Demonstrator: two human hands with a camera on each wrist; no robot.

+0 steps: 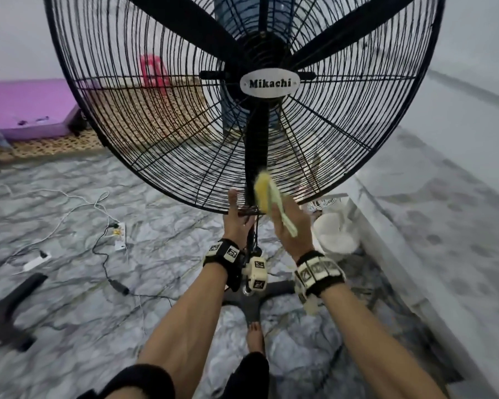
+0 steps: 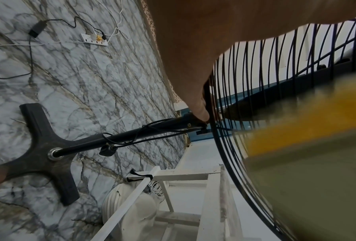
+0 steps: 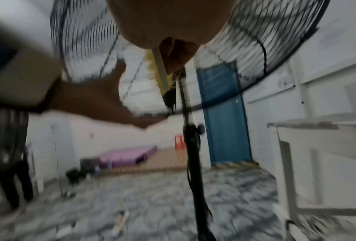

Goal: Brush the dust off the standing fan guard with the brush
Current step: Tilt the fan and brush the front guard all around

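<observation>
At the bottom edge of the fan guard (image 1: 162, 116), near its lowest point, both my hands are at work. My right hand (image 1: 293, 226) grips the pale green handle of the brush (image 1: 267, 194), fingers curled round it; the yellow bristle head points up and lies against the lower wires of the guard, just right of the black pole (image 1: 257, 156) seen behind the grille. The brush head is blurred in the head view and in the left wrist view, where it fills the right side as a yellow and green smear (image 2: 297, 130). In the right wrist view the handle (image 3: 160, 70) shows under my curled fingers.

My left hand (image 1: 238, 217) reaches up to the guard's bottom rim, just left of the brush. Its thumb stands straight up against the wires; from the left wrist view a fingertip (image 2: 202, 112) presses where the rim meets the top of the pole. The other fingers are hidden, so I cannot tell whether they are curled round the rim.

The guard is black wire, upright, with an oval badge (image 1: 270, 83) at its centre and black blades behind it. The cross-shaped base (image 2: 43, 154) stands on the marble-patterned floor (image 1: 69, 312). Left of the base, a white power strip (image 1: 118, 233) and loose cables lie on the floor. To the right, near the wall, a small white fan (image 1: 336, 233) sits. Far left lies a purple mattress (image 1: 26, 105).
</observation>
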